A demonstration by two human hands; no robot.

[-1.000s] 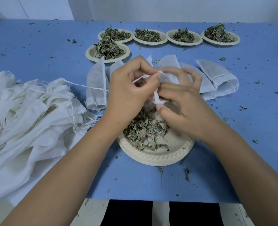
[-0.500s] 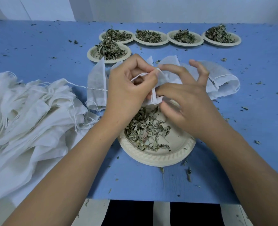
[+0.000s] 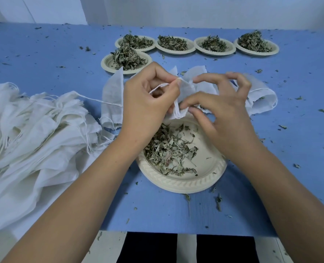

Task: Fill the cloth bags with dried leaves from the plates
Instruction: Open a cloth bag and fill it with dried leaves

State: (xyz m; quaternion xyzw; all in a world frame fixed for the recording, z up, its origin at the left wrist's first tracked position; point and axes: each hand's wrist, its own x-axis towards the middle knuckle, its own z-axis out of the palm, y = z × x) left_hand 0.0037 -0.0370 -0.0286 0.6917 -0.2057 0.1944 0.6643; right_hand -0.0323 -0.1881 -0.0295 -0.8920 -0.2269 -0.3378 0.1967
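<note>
A small white cloth bag (image 3: 186, 88) hangs above the near plate (image 3: 184, 185), which holds loose dried leaves (image 3: 168, 150). My left hand (image 3: 148, 99) pinches the bag's drawstring and top edge between thumb and forefinger. My right hand (image 3: 218, 111) pinches the bag's lower rim with thumb and forefinger, its other fingers spread and lifted. The bag's body is mostly hidden behind both hands.
Several plates heaped with dried leaves (image 3: 176, 43) line the back of the blue table (image 3: 43, 59). A big pile of empty cloth bags (image 3: 34, 133) lies at the left. More flat bags (image 3: 262, 93) lie behind my hands. Leaf crumbs are scattered about. The table's near edge is close.
My right hand's fingers have uncurled and spread, and it has shifted slightly right along the bag's rim. My left hand has kept its pinch on the drawstring.
</note>
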